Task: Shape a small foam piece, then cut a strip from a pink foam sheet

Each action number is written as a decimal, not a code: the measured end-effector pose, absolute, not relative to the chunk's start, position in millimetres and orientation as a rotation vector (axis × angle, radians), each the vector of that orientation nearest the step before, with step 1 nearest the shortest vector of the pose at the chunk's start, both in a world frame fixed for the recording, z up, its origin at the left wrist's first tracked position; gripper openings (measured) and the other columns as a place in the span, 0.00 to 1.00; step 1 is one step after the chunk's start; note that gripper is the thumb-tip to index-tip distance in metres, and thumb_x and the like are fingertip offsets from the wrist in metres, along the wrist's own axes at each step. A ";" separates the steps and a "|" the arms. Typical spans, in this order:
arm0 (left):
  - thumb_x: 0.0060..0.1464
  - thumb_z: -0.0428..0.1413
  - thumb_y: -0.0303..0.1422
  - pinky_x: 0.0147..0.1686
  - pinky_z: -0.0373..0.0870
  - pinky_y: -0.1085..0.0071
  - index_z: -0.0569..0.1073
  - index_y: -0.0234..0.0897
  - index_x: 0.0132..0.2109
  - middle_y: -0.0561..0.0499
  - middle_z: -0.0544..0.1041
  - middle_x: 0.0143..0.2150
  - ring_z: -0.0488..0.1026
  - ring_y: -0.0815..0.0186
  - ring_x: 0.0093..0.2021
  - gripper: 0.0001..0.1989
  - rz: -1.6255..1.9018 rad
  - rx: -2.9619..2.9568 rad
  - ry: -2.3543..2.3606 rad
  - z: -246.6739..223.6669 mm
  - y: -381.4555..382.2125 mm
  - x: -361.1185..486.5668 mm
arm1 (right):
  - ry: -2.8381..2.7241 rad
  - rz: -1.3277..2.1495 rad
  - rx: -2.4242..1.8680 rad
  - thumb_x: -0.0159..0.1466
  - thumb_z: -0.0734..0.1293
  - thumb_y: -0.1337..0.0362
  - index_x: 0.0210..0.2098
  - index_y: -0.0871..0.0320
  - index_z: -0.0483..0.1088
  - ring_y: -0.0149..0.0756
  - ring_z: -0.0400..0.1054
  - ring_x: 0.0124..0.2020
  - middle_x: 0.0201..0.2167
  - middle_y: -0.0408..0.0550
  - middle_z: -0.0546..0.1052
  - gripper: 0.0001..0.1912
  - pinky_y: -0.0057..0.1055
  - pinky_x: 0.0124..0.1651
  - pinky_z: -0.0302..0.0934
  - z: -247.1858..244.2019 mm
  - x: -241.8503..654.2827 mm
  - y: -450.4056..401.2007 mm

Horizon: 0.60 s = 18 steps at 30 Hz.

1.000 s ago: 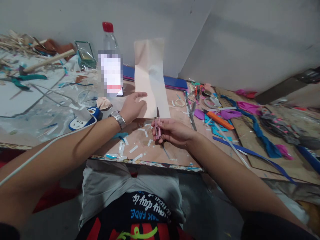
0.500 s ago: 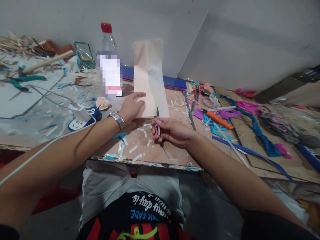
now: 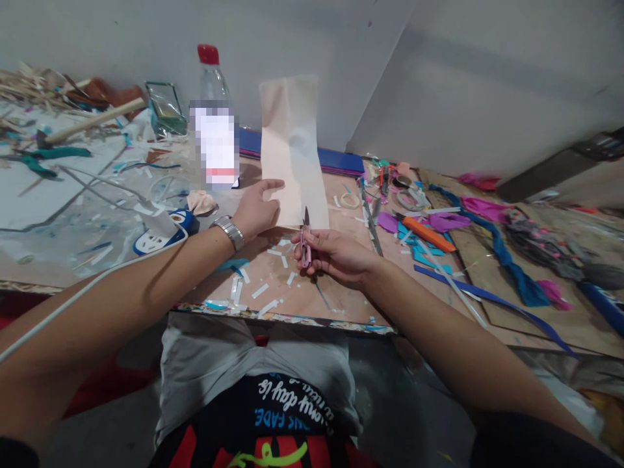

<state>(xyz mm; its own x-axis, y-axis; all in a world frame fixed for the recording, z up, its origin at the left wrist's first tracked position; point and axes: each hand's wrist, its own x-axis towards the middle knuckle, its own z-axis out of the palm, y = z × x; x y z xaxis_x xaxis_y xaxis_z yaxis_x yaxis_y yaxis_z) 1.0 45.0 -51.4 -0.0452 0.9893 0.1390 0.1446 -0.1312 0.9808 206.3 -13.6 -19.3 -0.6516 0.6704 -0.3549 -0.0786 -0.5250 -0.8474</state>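
A pale peach sheet [image 3: 292,156] of paper-like or cloth-like material lies on the bench, its far part rising against the wall. My left hand [image 3: 257,209], with a metal watch on its wrist, rests on the sheet's left side, index finger stretched out over it. My right hand [image 3: 336,255] is closed around pink-handled thread snips [image 3: 305,250]. Their dark blades point away from me, at the sheet's near edge. Whether the blades touch the sheet I cannot tell.
A phone [image 3: 214,146] leans on a red-capped bottle [image 3: 209,65] at the back. A blue-and-white power strip [image 3: 160,240] is left of my hand. Tape rolls, an orange cutter [image 3: 429,234] and blue strips lie right. White scraps [image 3: 260,290] litter the bench's front.
The sheet's near edge sits slightly farther from me, and the snips have shifted a touch to the left. My left hand has barely moved.
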 end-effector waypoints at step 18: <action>0.49 0.57 0.22 0.29 0.68 0.63 0.75 0.36 0.55 0.53 0.66 0.23 0.65 0.67 0.22 0.24 1.264 1.322 1.342 -34.9 37.7 5.1 | -1.207 2.178 -0.986 0.72 0.62 0.64 0.43 0.62 0.69 0.31 0.75 0.29 0.31 0.49 0.78 0.08 0.23 0.27 0.70 -18.4 206.4 -14.3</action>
